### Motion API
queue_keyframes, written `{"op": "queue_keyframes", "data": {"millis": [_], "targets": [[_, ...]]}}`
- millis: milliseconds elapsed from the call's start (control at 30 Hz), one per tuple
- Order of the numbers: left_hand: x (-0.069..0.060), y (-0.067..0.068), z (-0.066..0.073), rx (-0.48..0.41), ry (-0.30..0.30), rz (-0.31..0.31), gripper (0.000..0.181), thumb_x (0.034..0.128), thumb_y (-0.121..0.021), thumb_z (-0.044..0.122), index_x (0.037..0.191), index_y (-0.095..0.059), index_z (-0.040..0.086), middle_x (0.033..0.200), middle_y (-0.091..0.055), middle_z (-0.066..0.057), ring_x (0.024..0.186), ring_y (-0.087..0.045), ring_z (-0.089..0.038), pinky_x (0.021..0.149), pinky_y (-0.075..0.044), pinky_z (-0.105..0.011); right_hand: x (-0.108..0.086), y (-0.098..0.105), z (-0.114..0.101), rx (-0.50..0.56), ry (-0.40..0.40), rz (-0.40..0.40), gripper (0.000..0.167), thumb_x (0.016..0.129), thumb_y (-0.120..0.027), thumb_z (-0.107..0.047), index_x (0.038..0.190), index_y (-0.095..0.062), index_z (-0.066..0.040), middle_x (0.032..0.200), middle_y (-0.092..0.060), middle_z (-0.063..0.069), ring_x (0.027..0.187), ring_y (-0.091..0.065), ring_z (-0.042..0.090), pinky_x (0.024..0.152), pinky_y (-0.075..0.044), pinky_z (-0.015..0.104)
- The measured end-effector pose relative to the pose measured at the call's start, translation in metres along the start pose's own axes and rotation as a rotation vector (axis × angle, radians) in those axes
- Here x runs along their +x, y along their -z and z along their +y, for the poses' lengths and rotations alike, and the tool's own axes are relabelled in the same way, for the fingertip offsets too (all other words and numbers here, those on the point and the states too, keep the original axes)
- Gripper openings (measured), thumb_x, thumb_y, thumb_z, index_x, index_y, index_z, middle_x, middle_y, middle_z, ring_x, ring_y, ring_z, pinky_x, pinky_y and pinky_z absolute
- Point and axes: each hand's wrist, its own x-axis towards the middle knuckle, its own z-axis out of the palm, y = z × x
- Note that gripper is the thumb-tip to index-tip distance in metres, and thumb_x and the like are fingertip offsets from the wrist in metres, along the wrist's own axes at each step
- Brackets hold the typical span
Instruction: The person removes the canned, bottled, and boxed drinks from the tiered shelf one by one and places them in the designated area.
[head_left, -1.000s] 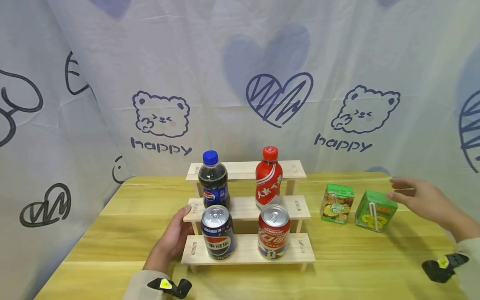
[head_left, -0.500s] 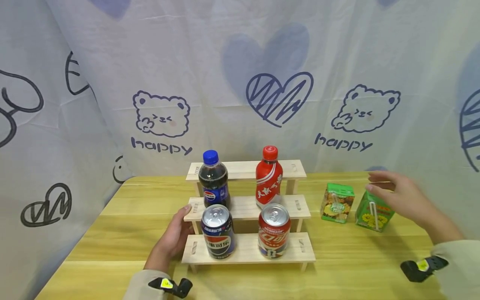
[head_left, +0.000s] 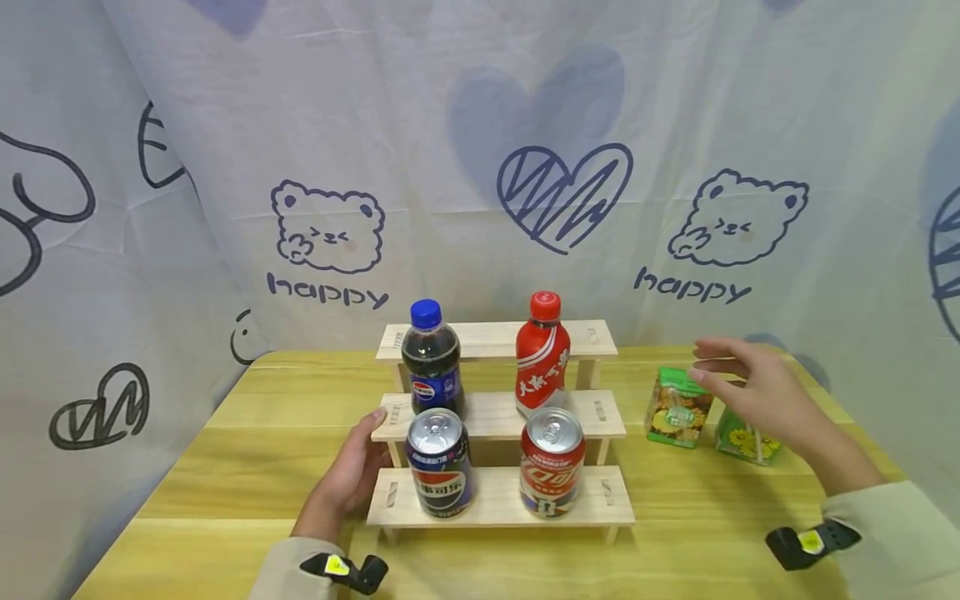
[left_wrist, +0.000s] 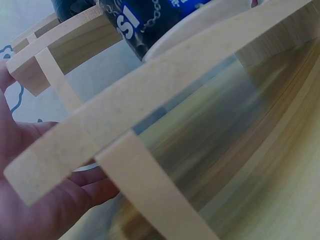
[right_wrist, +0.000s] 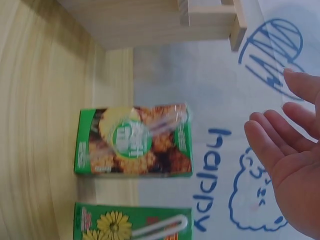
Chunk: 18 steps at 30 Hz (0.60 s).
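My left hand (head_left: 351, 471) grips the left end of a three-tier wooden display rack (head_left: 489, 414), with the thumb at the middle tier's edge. In the left wrist view, its fingers (left_wrist: 95, 187) reach behind the boards. Over the juice boxes on the right hovers my right hand (head_left: 768, 396), fingers extended and holding nothing. Its fingertips are near the top of a green pineapple juice box (head_left: 678, 417). A green box with yellow flowers (head_left: 738, 442) and a straw stands beside it, partly hidden by the hand.
On the rack stand a blue-capped cola bottle (head_left: 431, 358), a red bottle (head_left: 542, 367), a dark Pepsi can (head_left: 440, 479) and a red cola can (head_left: 552, 475). A printed curtain (head_left: 450, 233) hangs behind the wooden table (head_left: 225, 467).
My right hand has moved left, from beside the flower-printed box to above the pineapple juice box. My left hand stays at the rack, and the drinks have not moved.
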Motion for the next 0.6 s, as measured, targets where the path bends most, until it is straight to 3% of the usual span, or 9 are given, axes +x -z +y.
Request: {"op": "queue_keyframes", "data": {"millis": [367,600], "targets": [[0.006,0.002,-0.004,0.012,0.004,0.007,0.067,0.0939,-0.034,0.057,0.144,-0.03,0.013,0.141,-0.038,-0.017,0.128,-0.038,-0.038,0.104,-0.034,-0.05,0.002,-0.017,-0.028,0.081,0.09,-0.002,0.052,0.092,-0.061,-0.026,0.135,-0.044,-0.001,0.128,-0.053,0.021,0.113,-0.056,0.038,0.083,-0.051,0.04],[0.004,-0.001,-0.001,0.011,-0.019,0.034,0.065,0.0953,-0.032,0.054,0.144,-0.031,0.012,0.143,-0.037,-0.015,0.131,-0.034,-0.036,0.107,-0.026,-0.051,0.011,-0.034,-0.045,0.175,0.102,-0.035,0.052,0.091,-0.063,-0.026,0.134,-0.046,-0.004,0.128,-0.055,0.018,0.113,-0.057,0.033,0.084,-0.052,0.034]]}}
